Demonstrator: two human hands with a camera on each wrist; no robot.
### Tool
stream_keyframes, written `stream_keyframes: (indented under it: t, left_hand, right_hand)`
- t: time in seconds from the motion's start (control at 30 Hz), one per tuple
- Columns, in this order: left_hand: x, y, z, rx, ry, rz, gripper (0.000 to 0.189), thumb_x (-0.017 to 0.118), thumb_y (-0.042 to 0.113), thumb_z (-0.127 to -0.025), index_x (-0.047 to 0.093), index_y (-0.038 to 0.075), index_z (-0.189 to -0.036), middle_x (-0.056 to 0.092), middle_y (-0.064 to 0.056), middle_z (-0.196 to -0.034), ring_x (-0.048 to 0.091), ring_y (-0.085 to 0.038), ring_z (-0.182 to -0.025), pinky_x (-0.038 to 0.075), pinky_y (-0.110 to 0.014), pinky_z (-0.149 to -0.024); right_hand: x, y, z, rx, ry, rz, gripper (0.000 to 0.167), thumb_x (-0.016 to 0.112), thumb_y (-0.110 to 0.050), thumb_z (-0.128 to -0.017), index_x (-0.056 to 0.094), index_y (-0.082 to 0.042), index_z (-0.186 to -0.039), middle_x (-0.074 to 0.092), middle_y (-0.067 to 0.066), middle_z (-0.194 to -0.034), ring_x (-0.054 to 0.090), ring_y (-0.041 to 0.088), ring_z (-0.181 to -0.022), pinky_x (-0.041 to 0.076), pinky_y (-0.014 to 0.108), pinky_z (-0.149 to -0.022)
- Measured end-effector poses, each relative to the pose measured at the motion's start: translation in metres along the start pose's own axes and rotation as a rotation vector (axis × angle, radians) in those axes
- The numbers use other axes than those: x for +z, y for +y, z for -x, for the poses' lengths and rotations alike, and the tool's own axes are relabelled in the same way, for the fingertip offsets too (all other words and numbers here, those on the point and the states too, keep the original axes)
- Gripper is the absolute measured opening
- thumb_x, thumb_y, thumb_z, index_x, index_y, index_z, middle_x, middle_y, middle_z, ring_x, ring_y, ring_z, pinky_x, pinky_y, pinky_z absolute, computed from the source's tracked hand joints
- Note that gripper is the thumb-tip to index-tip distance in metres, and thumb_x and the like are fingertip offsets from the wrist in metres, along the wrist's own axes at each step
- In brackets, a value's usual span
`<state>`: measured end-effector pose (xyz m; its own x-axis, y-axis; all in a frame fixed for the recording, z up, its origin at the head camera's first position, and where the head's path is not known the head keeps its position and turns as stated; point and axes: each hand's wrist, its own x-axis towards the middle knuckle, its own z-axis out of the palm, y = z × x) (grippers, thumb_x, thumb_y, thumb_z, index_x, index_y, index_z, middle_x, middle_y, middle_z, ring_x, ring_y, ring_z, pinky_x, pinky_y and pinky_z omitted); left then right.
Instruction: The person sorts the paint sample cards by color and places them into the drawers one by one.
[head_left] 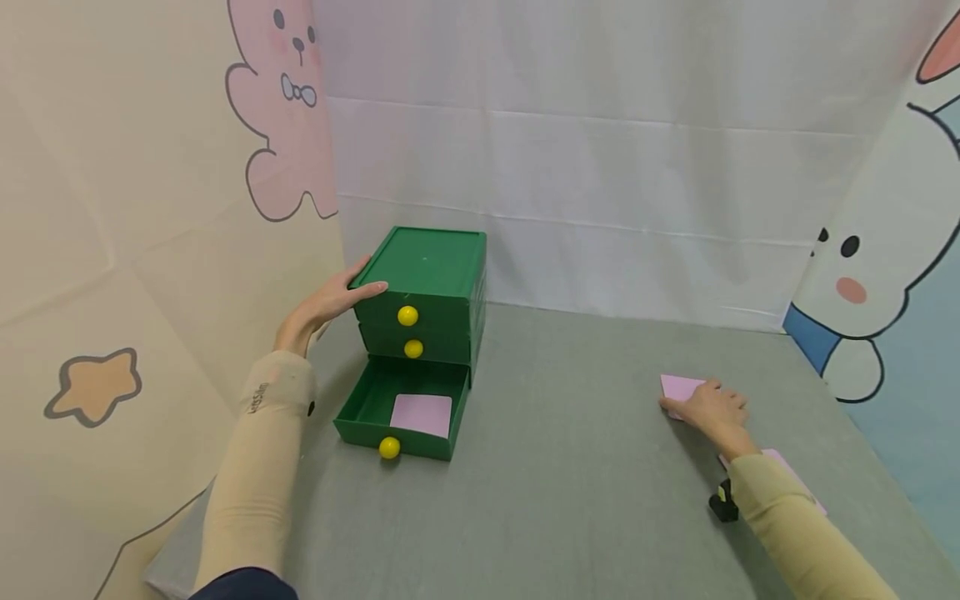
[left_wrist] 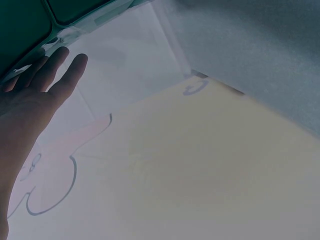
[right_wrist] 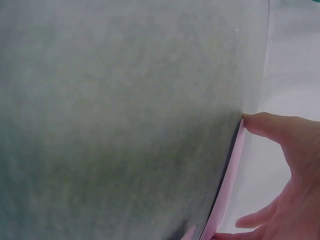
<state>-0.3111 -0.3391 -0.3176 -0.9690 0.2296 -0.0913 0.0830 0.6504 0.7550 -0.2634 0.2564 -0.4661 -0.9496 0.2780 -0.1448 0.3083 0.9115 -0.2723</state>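
A green drawer unit (head_left: pixel 427 262) with yellow round knobs stands left of centre, its bottom drawer (head_left: pixel 360 429) pulled out. Inside that drawer lies a pink sheet of paper (head_left: pixel 422 412). My left hand (head_left: pixel 326 302) rests on the unit's upper left edge, thumb over the top and straight fingers along the side, as the left wrist view shows. On the right, my right hand (head_left: pixel 712 410) holds a second pink sheet (head_left: pixel 681 387) between thumb and fingers, at opposite edges. In the right wrist view the thumb meets one corner of this sheet (right_wrist: pixel 230 182).
Another pink sheet (head_left: pixel 783 460) lies partly hidden under my right forearm. The grey tabletop (head_left: pixel 555 433) spreads between the drawer unit and my right hand. White cloth (head_left: pixel 585 167) hangs behind, with cartoon-printed cloth on both sides.
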Motion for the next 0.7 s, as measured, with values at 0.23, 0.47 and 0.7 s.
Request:
stream_keyframes:
  t: [0.23,0.47,0.7]
  left_hand:
    - [0.0,-0.02,-0.013,0.014,0.026,-0.04,0.087,0.05,0.062,-0.091,-0.004,0.036,-0.155,-0.003,-0.003,-0.165,0.0,-0.037,-0.151,0.009,-0.069,-0.115]
    - [0.0,-0.007,-0.006,0.007,0.004,-0.037,0.086,0.049,0.055,-0.095,-0.006,0.029,-0.156,-0.007,-0.007,-0.164,-0.002,-0.039,-0.15,0.008,-0.07,-0.114]
    - [-0.004,0.019,0.014,-0.011,-0.026,-0.017,0.082,0.048,0.042,-0.098,-0.005,0.019,-0.157,-0.006,-0.012,-0.164,-0.003,-0.041,-0.15,0.007,-0.069,-0.115]
  right_hand:
    - [0.0,-0.006,0.001,0.006,0.011,-0.021,0.099,0.068,-0.052,-0.076,0.03,0.028,-0.123,0.037,0.054,-0.115,0.036,0.063,-0.109,0.039,0.068,-0.086]
    - [-0.006,-0.018,0.007,-0.099,0.057,0.01,0.089,0.067,-0.055,-0.074,0.045,0.021,-0.116,0.054,0.04,-0.101,0.053,0.046,-0.087,0.046,0.05,-0.064]
    - [-0.017,-0.043,0.019,-0.17,0.058,-0.008,0.093,0.067,-0.057,-0.075,0.043,0.02,-0.121,0.053,0.04,-0.105,0.052,0.046,-0.091,0.045,0.049,-0.068]
